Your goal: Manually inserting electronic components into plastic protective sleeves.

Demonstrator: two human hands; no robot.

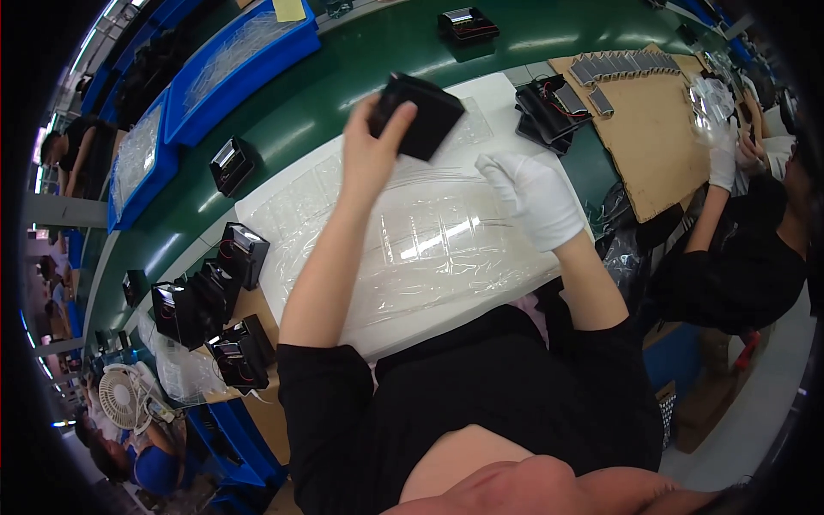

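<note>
My bare left hand (375, 142) is wrapped round one edge of a square black box (433, 120), thumb on top, and lifts it above the far part of a white padded board (532, 270). Clear plastic film (412, 249) lies creased and shiny over that board. My right hand (536, 196), in a white glove, hovers over the board's right side with its fingers curled in; whatever they may hold is hidden. Just beyond it, black cases with red wires (549, 112) are stacked at the board's far right corner.
More black cases (236, 352) with wires crowd the left. Blue trays of clear plastic (176, 120) line the far left, and single cases (468, 26) stand on the green table (360, 56). A cardboard sheet (639, 163) carries a row of grey blocks; a co-worker (730, 257) works beside it.
</note>
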